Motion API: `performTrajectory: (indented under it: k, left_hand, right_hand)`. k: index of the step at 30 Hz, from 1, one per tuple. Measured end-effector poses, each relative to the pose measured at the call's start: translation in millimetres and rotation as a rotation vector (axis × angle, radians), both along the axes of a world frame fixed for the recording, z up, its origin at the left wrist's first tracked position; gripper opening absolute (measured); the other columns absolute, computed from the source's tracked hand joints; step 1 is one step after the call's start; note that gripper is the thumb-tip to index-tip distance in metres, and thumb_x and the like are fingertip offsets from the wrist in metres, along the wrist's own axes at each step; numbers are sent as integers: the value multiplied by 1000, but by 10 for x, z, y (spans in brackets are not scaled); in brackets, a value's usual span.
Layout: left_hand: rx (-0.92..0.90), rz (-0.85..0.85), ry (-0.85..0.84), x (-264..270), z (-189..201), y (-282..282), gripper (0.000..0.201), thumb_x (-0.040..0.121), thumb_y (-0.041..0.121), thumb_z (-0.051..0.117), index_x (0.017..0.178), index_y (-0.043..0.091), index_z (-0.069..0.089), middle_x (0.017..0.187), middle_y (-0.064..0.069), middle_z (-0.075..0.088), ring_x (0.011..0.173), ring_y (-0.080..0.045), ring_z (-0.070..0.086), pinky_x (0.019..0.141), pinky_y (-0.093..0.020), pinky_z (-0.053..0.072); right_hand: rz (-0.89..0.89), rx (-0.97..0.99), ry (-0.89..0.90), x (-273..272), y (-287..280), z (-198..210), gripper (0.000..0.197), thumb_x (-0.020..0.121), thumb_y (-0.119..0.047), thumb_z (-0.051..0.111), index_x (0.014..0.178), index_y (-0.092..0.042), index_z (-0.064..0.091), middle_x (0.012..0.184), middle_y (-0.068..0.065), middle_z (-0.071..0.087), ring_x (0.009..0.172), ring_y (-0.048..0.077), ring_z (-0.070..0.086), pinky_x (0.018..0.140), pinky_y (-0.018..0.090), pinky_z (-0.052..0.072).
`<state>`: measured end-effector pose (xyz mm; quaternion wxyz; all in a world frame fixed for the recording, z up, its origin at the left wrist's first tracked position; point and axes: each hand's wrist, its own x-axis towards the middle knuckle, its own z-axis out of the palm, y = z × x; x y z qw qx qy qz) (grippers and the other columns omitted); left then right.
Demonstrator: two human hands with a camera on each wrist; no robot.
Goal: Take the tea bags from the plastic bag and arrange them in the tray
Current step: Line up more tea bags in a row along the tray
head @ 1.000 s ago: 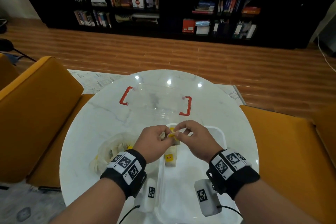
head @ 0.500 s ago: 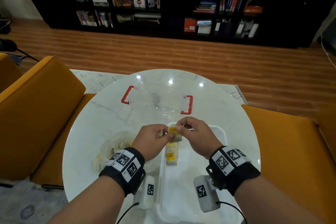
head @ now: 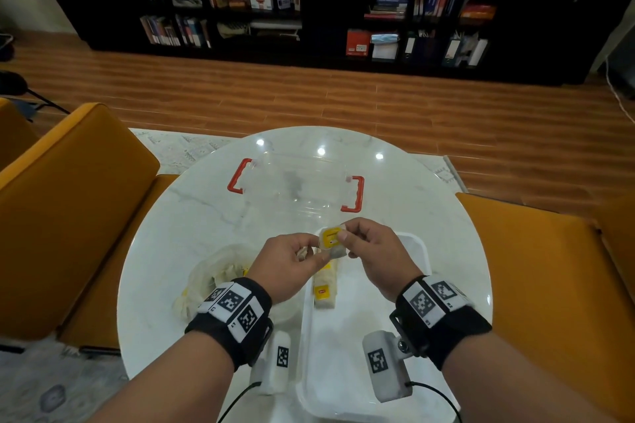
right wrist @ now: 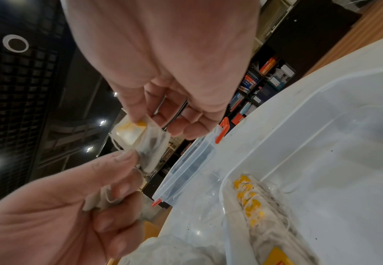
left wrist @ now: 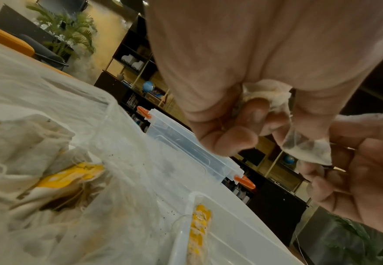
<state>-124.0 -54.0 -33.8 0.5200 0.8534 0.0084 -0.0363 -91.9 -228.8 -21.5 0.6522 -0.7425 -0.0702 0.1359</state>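
Both hands are raised over the near-left end of the white tray (head: 423, 252). My right hand (head: 343, 241) pinches one tea bag (head: 330, 240) with a yellow tag (right wrist: 130, 131) between thumb and forefinger. My left hand (head: 309, 256) curls its fingers round a crumpled bunch of tea bags (left wrist: 267, 96) and touches the lower edge of the pinched tea bag (right wrist: 150, 147). A row of tea bags (head: 324, 287) lies along the tray's left side (right wrist: 251, 204). The plastic bag (head: 216, 273), with several more tea bags (left wrist: 56, 181) inside, lies left of the tray.
A clear lidded box (head: 295, 187) with red handles stands behind the tray on the round white marble table (head: 192, 216). Orange chairs (head: 68, 203) flank the table on both sides. A dark bookshelf (head: 309, 10) lines the far wall.
The two hands have lifted a little and drawn slightly apart. The yellow-tagged tea bag now shows plainly in my right hand's pinch, away from the bunch in my left.
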Motion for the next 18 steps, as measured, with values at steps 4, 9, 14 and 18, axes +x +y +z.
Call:
performTrajectory:
  k: [4, 9, 14, 18]
  left_hand:
    - [52, 17, -19, 16, 7, -10, 2, 86, 27, 72, 85, 28, 70, 60, 14, 54, 55, -3, 47, 60, -22, 42]
    - [20, 33, -23, 38, 42, -3, 11, 86, 23, 71, 83, 34, 68, 58, 13, 52, 52, -3, 45, 58, -23, 42]
    - [-29, 68, -63, 48, 66, -9, 11, 79, 36, 77, 84, 29, 71, 59, 12, 51, 55, -6, 45, 58, -23, 42]
    - [8, 75, 17, 57, 13, -14, 11, 82, 31, 75, 83, 21, 70, 59, 9, 52, 53, -8, 45, 59, -30, 45]
  right_hand:
    - [-1, 30, 28, 10, 6, -14, 12, 93, -11, 57, 86, -12, 67, 86, 7, 68, 74, 10, 56, 67, 18, 45]
    - [-3, 43, 33, 11, 3, -6, 13, 93, -10, 57, 86, -12, 68, 84, 3, 67, 70, 4, 57, 65, 14, 45]
    - [-2, 75, 26, 11, -1, 17, 12, 93, -9, 57, 88, -10, 68, 81, 2, 66, 68, 2, 57, 63, 13, 45]
    - [-22, -56, 0, 20, -24, -91, 12, 93, -14, 58, 84, -18, 66, 76, -8, 66, 65, -3, 56, 66, 16, 45]
